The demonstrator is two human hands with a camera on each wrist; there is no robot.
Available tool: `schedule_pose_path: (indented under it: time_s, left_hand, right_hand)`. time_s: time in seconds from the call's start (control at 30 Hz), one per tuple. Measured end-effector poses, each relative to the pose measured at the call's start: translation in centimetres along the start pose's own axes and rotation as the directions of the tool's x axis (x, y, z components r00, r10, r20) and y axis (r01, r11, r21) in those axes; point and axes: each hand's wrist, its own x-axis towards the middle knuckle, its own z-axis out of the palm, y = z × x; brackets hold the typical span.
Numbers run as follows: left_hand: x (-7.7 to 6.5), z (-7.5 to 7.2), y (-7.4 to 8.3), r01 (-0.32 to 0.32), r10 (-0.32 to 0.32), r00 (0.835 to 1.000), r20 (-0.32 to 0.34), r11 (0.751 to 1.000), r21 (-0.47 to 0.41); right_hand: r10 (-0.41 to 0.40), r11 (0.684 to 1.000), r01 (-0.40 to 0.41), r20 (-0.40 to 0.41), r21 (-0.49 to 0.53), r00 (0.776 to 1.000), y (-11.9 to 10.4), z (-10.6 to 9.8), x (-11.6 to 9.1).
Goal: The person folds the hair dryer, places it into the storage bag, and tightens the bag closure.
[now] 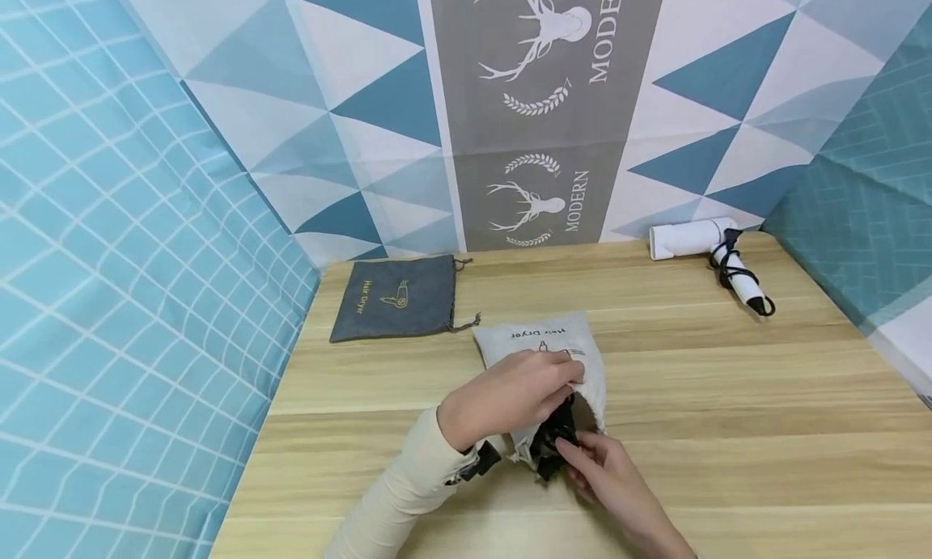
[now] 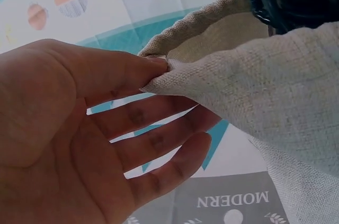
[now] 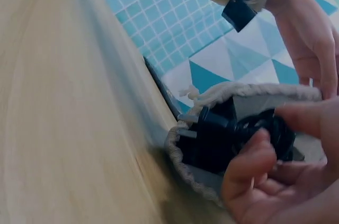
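Observation:
A pale linen drawstring bag (image 1: 502, 340), printed "Hair Dryer", has its mouth held up toward the near side. My left hand (image 1: 513, 393) pinches the rim between thumb and fingers; in the left wrist view the pinched linen bag (image 2: 275, 86) forms a taut corner. Inside the mouth sits a coiled black power cord (image 1: 555, 434). The right wrist view shows its two-pin plug (image 3: 214, 134) at the opening, prongs outward. With thumb and fingers, my right hand (image 1: 612, 478) grips the coil. Whatever lies deeper in the bag is hidden.
A dark grey drawstring bag (image 1: 393, 300), also printed "Hair Dryer", lies flat at the back left of the wooden table (image 1: 728, 429). At the back right lies a white hair dryer (image 1: 688, 239) with a black cord round its handle. Patterned cloth walls (image 1: 386, 154) bound the table.

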Motion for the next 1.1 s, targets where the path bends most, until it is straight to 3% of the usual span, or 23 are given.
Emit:
schedule_pose_path:
  time_s: [0.13, 0.23, 0.37, 0.47, 0.53, 0.6, 0.73, 0.83, 0.97, 1.1]
  left_hand:
    - [0.1, 0.5, -0.6, 0.046, -0.046, 0.999, 0.007, 0.998, -0.031]
    - [0.3, 1.0, -1.0, 0.091, -0.091, 0.996, 0.008, 0.994, -0.053]
    - [0.4, 1.4, -1.2, 0.136, -0.132, 0.990, 0.041, 0.986, -0.101]
    - [0.4, 1.5, -1.2, 0.172, -0.162, 0.983, 0.082, 0.978, -0.122]
    - [0.5, 1.6, -1.1, 0.195, -0.182, 0.977, 0.110, 0.974, -0.119]
    - [0.7, 1.7, -0.9, 0.202, -0.187, 0.973, 0.134, 0.973, -0.110]
    - [0.9, 2.3, -0.5, 0.183, -0.174, 0.974, 0.144, 0.981, -0.056]
    - [0.8, 2.4, -0.3, 0.149, -0.148, 0.981, 0.127, 0.989, 0.003]
    - [0.4, 1.9, -0.2, 0.070, -0.072, 0.995, 0.071, 0.997, 0.026]
    - [0.4, 1.1, -0.5, 0.005, -0.004, 1.000, 0.014, 1.000, -0.028]
  right_hand:
    - [-0.071, 0.988, 0.053, 0.120, 0.142, 0.990, 0.8, -1.1, 0.2]
    - [-0.155, 0.951, 0.098, 0.179, 0.292, 0.971, 1.6, -1.8, 0.4]
    - [-0.284, 0.884, 0.144, 0.267, 0.444, 0.921, 2.1, -2.3, 0.7]
    - [-0.319, 0.850, 0.125, 0.311, 0.512, 0.895, 2.0, -2.4, 1.0]
    - [-0.295, 0.848, 0.100, 0.308, 0.521, 0.904, 1.9, -2.4, 1.0]
    - [-0.239, 0.867, 0.076, 0.276, 0.492, 0.931, 1.7, -2.3, 0.9]
    - [-0.120, 0.915, 0.051, 0.149, 0.401, 0.981, 1.4, -1.9, 0.5]
    - [-0.083, 0.921, 0.051, 0.066, 0.385, 0.994, 1.3, -1.7, 0.3]
    - [-0.074, 0.891, 0.039, 0.061, 0.453, 0.995, 0.8, -1.9, 0.5]
    - [-0.106, 0.824, 0.007, 0.142, 0.567, 0.984, 0.0, -2.3, 1.3]
